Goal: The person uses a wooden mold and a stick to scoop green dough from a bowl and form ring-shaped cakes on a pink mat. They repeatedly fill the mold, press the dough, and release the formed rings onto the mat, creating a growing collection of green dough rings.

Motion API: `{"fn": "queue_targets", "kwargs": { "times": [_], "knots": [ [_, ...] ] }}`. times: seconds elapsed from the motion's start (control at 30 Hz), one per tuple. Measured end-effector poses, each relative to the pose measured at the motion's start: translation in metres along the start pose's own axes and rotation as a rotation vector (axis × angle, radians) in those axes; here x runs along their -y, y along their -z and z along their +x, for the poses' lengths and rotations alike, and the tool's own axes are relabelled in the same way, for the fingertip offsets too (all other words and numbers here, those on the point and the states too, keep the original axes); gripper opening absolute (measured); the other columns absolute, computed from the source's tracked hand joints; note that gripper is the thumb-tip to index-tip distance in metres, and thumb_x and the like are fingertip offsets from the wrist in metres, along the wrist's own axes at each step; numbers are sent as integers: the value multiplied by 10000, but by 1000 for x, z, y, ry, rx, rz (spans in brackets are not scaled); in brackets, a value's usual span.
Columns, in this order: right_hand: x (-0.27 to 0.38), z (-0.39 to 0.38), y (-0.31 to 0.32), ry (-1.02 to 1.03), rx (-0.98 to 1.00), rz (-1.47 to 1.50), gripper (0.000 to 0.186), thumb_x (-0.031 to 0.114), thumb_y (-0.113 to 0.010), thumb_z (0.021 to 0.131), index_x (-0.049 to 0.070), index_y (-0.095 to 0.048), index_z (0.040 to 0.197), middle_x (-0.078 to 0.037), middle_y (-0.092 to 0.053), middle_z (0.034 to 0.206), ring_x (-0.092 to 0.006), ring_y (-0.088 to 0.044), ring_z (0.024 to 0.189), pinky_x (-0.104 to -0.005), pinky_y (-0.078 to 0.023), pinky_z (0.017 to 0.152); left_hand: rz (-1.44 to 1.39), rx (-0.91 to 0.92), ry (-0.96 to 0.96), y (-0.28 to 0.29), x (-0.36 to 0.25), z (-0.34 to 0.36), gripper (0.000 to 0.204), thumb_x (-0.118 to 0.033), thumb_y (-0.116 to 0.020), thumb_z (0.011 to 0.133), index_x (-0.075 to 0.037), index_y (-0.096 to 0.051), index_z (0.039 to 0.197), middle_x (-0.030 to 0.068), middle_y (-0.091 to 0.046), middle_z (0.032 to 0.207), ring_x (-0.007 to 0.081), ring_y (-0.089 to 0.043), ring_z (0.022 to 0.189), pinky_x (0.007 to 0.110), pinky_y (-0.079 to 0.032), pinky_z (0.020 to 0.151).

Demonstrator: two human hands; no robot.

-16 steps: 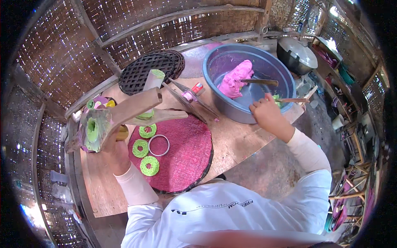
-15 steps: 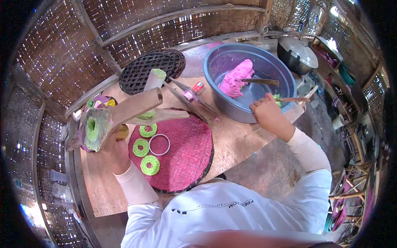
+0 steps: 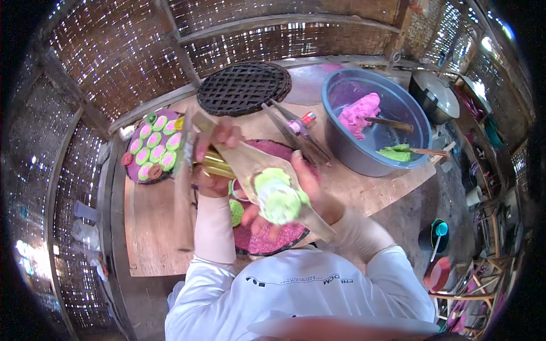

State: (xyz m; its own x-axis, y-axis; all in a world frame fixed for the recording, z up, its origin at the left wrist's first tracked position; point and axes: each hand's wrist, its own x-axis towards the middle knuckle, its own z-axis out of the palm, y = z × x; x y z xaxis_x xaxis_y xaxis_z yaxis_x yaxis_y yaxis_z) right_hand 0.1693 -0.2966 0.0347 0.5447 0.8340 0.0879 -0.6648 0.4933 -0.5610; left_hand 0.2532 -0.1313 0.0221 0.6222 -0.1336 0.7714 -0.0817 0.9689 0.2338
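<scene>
In front of my chest my left hand (image 3: 219, 150) is closed around a wooden press piece and a shiny gold cylinder (image 3: 216, 163). A blurred upright wooden bar (image 3: 183, 199) is beside that hand. My right hand (image 3: 321, 196) wraps from behind around a long wooden paddle-shaped press part (image 3: 250, 162), thumb on one side and fingertips on the other. On this part sits a lump of soft green dough (image 3: 278, 196), smeared by motion. Below both hands lies a round tray with a pink surface (image 3: 270, 238), partly hidden. A green dough ring (image 3: 235, 211) and part of a white hoop (image 3: 239, 196) show there.
At the right stands a blue tub (image 3: 378, 165) with pink dough (image 3: 359, 115), green dough (image 3: 396, 152) and two wooden sticks. A tray of pink-and-green rounds (image 3: 153, 146) is at the left. Dark woven trays (image 3: 244, 88) and crossed wooden tongs (image 3: 296, 128) lie farther back.
My right hand has let go of the stick in the tub and come left to the wooden press. My left hand has brought the press inward over the pink tray. The view has shifted.
</scene>
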Motion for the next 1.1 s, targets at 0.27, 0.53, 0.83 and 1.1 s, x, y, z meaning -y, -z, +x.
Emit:
{"fn": "queue_targets", "kwargs": {
  "times": [0.27,0.53,0.83,1.1],
  "knots": [
    [-16,-22,24,299,-90,83,887,763,-276,749,9,-423,1192,-156,-548,952,-145,-513,490,-245,-390,319,707,-654,158,31,-95,-41,333,-100,-626,774,-89,-528,1092,85,-517,1166,207,-507,1025,343,-439,833],
    [-13,4,2,507,-535,-794,666,391,-587,771,12,-313,1246,-67,-505,889,-112,-476,581,-240,-416,517,1691,-203,299,-22,-75,-79,359,-305,-765,625,-62,-622,847,86,-616,756,241,-603,696,353,-463,652],
    [14,21,-50,407,-278,-1699,844,137,-753,616,-27,-273,1291,-171,-531,1097,-231,-570,966,-312,-445,818,1811,218,556,-47,-87,-64,327,-403,-713,645,-116,-632,780,95,-576,657,310,-557,593,404,-405,516],
    [-23,22,-5,248,-345,-1740,887,249,-795,602,-8,-288,1283,-184,-527,1104,-279,-580,988,-338,-465,818,1483,-85,907,-36,-49,-100,532,-252,-716,680,-64,-522,1138,113,-565,1116,267,-540,1045,376,-412,891]
  ]
}}
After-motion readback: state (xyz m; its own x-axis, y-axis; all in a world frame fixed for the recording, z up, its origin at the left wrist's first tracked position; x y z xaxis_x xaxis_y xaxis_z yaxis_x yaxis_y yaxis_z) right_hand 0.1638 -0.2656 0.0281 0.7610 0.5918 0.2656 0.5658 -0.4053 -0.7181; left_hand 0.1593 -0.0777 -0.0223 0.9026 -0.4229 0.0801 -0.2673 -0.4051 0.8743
